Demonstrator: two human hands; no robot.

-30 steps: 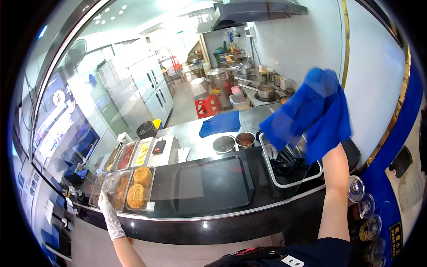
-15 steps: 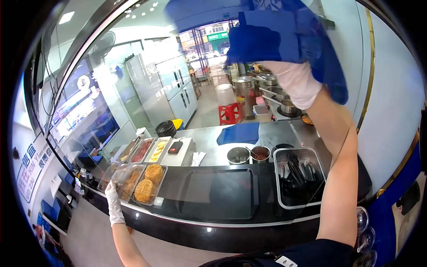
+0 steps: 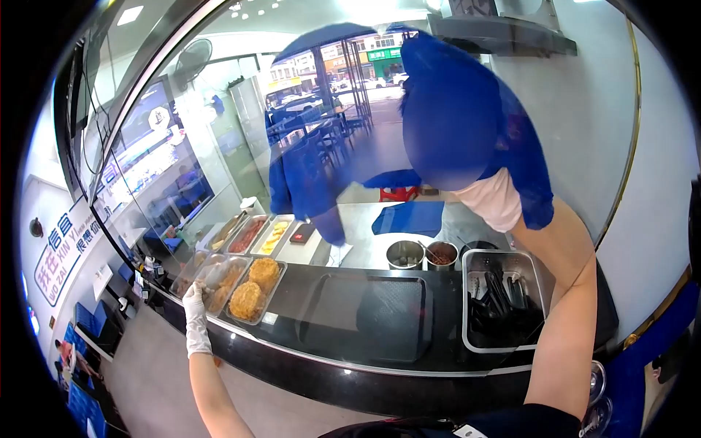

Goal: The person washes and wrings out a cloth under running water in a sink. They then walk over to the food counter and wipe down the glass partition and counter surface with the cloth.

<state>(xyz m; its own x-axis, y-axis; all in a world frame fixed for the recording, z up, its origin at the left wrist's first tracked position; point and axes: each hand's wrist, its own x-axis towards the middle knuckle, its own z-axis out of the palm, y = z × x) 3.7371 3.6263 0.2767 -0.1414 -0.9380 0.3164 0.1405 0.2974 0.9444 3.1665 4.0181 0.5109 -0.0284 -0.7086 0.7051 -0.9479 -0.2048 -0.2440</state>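
My right hand point(image 3: 491, 198), in a white glove, is raised at the upper right with a blue cloth point(image 3: 456, 109) bunched over its fingers. The cloth lies against or just in front of a clear glass panel point(image 3: 350, 160), where a blue reflection shows; contact is hard to tell. My left hand point(image 3: 195, 299), also gloved, is low on the left with fingers pinched together, by the panel's lower edge and the clear food containers. What it grips is too small to make out. Next to it sits a container of golden fried patties point(image 3: 247, 301).
Trays of red and yellow food point(image 3: 273, 237) stand behind the containers. A black tray point(image 3: 358, 314) lies mid-counter. To the right is a metal bin of black utensils point(image 3: 504, 303). Two metal pots point(image 3: 405, 254) and a folded blue cloth point(image 3: 409, 217) rest beyond.
My right hand and the cloth have come down, and the cloth now hangs lower over the panel. The view has shifted slightly; my left hand stays by the containers.
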